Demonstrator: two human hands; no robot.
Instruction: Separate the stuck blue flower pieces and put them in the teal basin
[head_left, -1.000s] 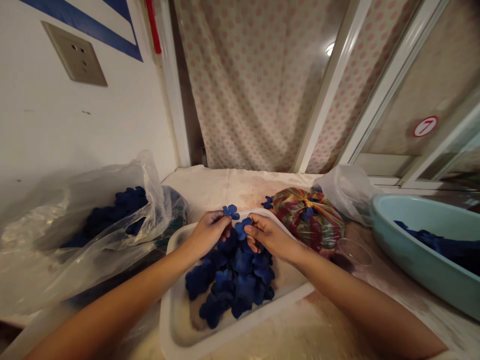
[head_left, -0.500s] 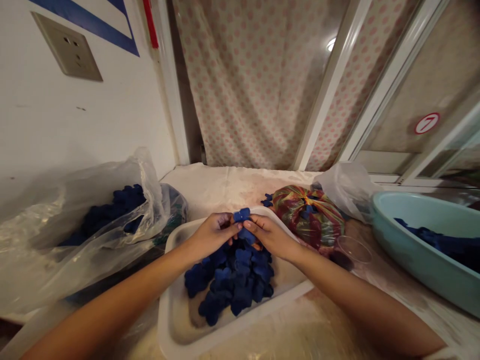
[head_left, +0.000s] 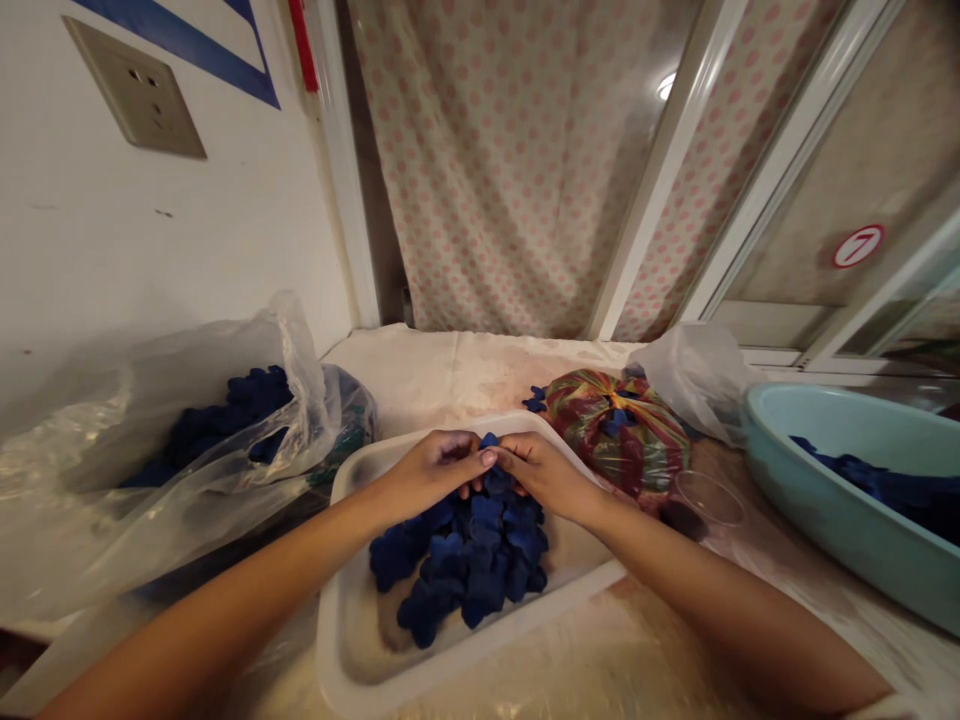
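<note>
My left hand (head_left: 435, 472) and my right hand (head_left: 544, 475) meet above a white plastic tray (head_left: 346, 590), their fingertips almost touching. A small dark blue fabric flower (head_left: 489, 442) is pinched between them, mostly hidden by my fingers. Directly below, a heap of similar blue fabric flowers (head_left: 472, 560) lies in the tray, touching the undersides of both hands.
A clear plastic bag (head_left: 296, 400) of blue flowers lies left of the tray. Behind it sits a striped bag (head_left: 600, 420) beside a white plastic bag (head_left: 697, 380). A clear cup (head_left: 705, 500) stands right, and a pale blue basin (head_left: 840, 480) holds more blue material.
My hands have come closer together and dropped lower over the heap. The blue flower between them has moved down and is now more covered by my fingers.
</note>
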